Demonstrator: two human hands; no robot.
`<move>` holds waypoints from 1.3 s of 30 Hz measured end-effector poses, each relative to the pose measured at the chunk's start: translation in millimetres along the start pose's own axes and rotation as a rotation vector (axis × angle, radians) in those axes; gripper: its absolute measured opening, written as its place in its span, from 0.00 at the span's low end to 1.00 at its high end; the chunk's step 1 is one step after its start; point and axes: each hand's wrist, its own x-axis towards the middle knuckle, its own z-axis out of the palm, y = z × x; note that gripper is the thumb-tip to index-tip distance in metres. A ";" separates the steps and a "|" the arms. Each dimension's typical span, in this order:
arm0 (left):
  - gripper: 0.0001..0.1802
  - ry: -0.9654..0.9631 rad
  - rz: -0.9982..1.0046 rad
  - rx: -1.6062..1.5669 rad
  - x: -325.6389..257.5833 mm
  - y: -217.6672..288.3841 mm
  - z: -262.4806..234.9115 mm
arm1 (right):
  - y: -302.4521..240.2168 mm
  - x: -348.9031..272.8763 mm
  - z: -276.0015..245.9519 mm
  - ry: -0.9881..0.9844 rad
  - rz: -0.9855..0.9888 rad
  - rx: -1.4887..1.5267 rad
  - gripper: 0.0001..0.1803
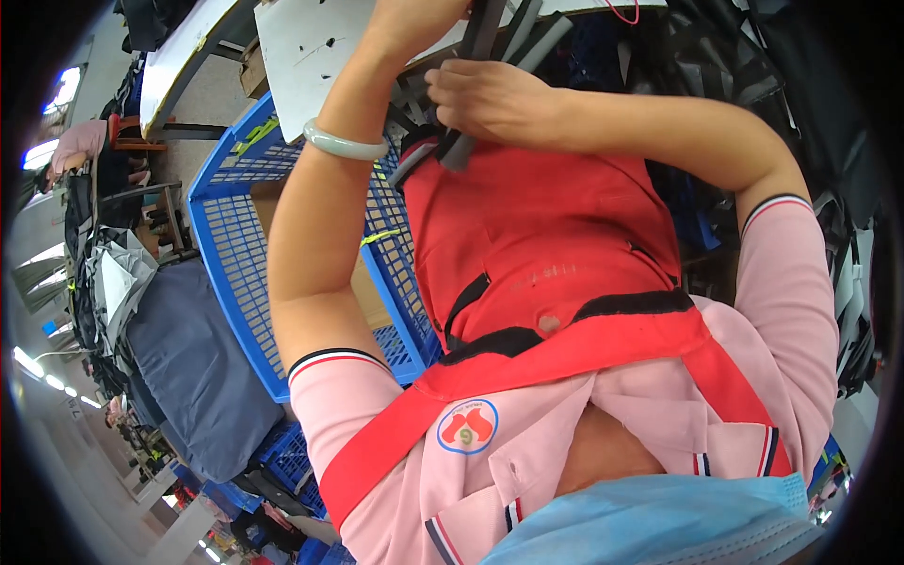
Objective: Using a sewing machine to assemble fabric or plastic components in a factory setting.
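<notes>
Left hand: the left hand (414, 24) is reaching up at the top of the picture, fingers closed round a bundle of dark strips (513, 33)
Right hand: the right hand (485, 99) is pinching its fingers together on one dark gray strip (459, 149), just below the bundle
Strip: it is sitting in front of the red apron (546, 254), its long side running up and down, tilting a little, its loose end pointing down
Bundle: the strips are fanning up and to the right, over the edge of the white table (311, 47)
Blue crate (231, 235): it is standing by the left arm; a brown cardboard piece (367, 287) is lying inside
Wrist: a pale green bangle (344, 144) is sitting on the left wrist
Far left: a gray cloth pile (193, 367) is lying beside the crate
</notes>
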 end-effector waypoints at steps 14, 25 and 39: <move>0.20 -0.342 -0.395 -0.237 -70.6 -60.5 -39.5 | 89.3 -23.8 -86.0 -0.459 0.621 0.688 0.36; 0.16 -0.220 -0.386 -0.228 -52.1 -43.7 -41.0 | 121.3 -14.2 -108.2 -0.423 0.629 0.537 0.33; 0.16 0.108 -0.036 0.105 22.2 -44.3 -47.4 | 165.1 -14.9 -83.8 -0.273 0.817 0.546 0.38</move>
